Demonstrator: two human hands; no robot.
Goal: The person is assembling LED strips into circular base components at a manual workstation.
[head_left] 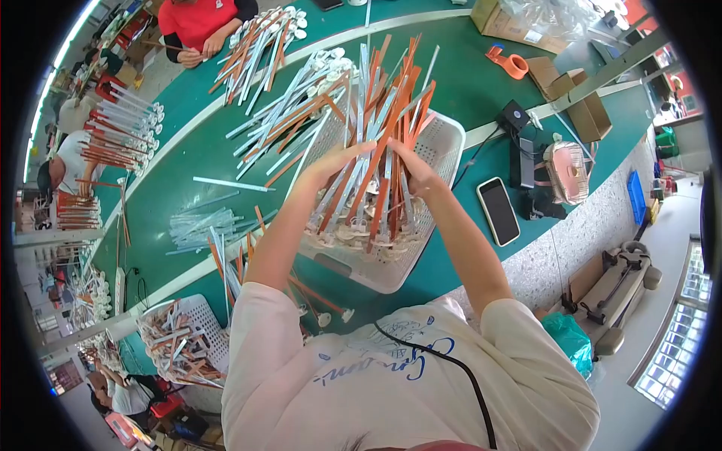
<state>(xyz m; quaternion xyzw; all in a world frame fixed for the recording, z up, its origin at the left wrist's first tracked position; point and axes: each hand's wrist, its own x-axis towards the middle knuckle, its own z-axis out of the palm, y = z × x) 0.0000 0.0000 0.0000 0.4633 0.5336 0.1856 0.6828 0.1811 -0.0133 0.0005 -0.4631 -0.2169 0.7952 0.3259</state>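
Both of my hands clasp an upright bundle of long thin sticks point(380, 135), orange and white, with round white caps at their lower ends. My left hand point(331, 164) wraps the bundle's left side. My right hand point(414, 169) wraps its right side. The bundle stands in a white perforated plastic basket point(444, 143) on the green table point(180, 169), its tips fanning upward.
Loose sticks lie in heaps point(289, 105) beyond the basket and to its left. A second basket of sticks point(180, 342) sits lower left. A phone point(498, 210), a pink pouch point(568, 171), an orange tape dispenser point(508, 62) and cardboard boxes point(575, 94) lie right. A person in red point(199, 22) works across the table.
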